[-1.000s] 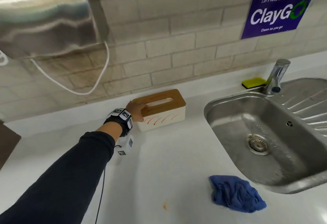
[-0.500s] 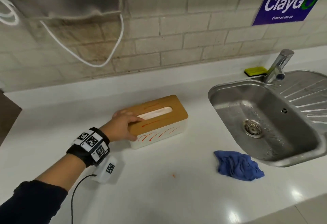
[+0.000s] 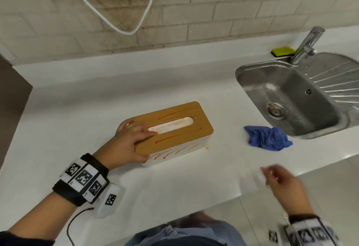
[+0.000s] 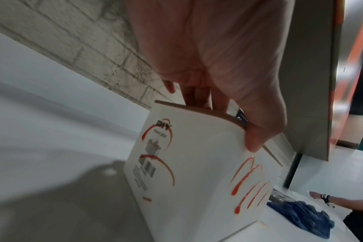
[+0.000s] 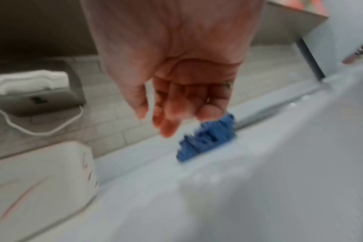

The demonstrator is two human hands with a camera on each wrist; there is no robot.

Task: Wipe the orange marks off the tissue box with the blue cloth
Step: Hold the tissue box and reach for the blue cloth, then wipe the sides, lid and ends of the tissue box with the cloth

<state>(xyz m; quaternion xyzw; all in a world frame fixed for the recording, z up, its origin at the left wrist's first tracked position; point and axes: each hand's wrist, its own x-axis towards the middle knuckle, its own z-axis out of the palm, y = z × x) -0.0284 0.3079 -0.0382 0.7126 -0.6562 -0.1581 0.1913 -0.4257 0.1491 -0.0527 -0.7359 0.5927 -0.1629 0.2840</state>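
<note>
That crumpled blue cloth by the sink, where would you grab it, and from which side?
Probably from above, pinching the raised folds in the middle of the blue cloth. It lies bunched on the counter with nothing on it, so the ridges give fingers something to close on. The free right hand is nearest, coming from the counter's front edge.

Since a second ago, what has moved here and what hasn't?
The left hand has dragged the tissue box away from the wall toward the counter's front edge, gripping its left end throughout. The right hand has come into view, open, near the blue cloth. The cloth lies untouched by the sink; the orange marks remain.
</note>
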